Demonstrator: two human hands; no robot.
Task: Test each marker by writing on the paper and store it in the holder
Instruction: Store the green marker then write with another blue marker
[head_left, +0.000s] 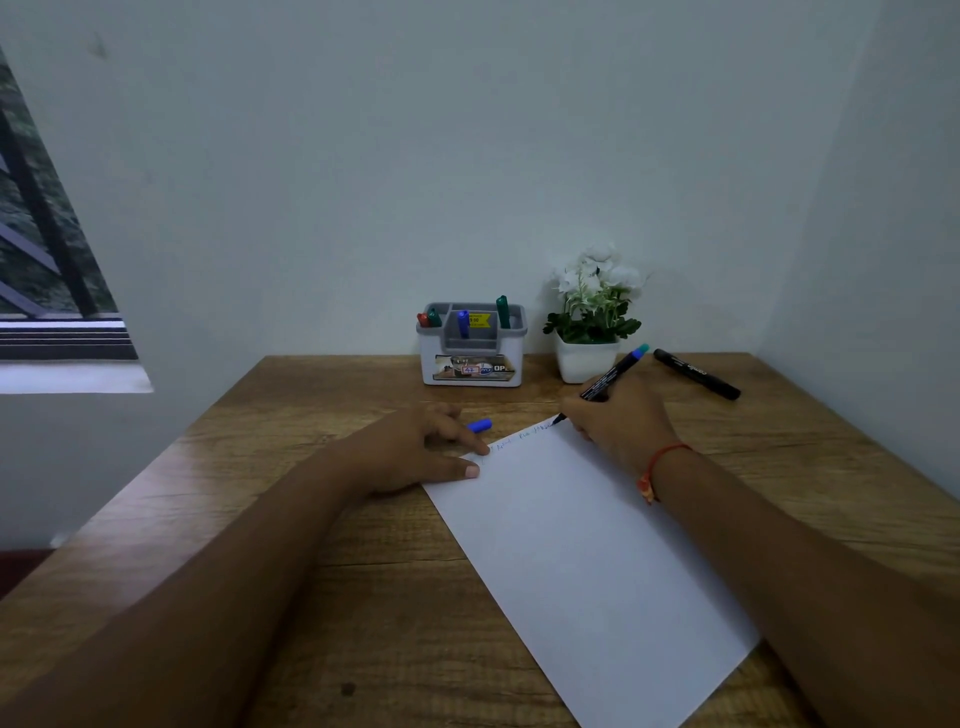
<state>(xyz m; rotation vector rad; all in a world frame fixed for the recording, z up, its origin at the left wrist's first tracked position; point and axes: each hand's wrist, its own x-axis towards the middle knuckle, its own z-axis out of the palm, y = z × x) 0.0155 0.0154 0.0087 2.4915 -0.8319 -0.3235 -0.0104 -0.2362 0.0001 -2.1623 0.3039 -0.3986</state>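
Observation:
A white sheet of paper (587, 551) lies at an angle on the wooden desk (322, 561). My right hand (621, 423) grips a black marker with a blue end (615, 371), its tip touching the paper's far corner beside faint writing. My left hand (421, 449) rests flat, fingers spread, pinning the paper's left corner. A blue cap (479, 425) lies just beyond its fingers. The white and grey holder (471, 347) stands at the back with red, green and blue markers in it. A capped black marker (696, 373) lies at the back right.
A white pot with white flowers (592, 317) stands right of the holder, close behind my right hand. Walls close off the desk at the back and on the right. A window sill sits to the left.

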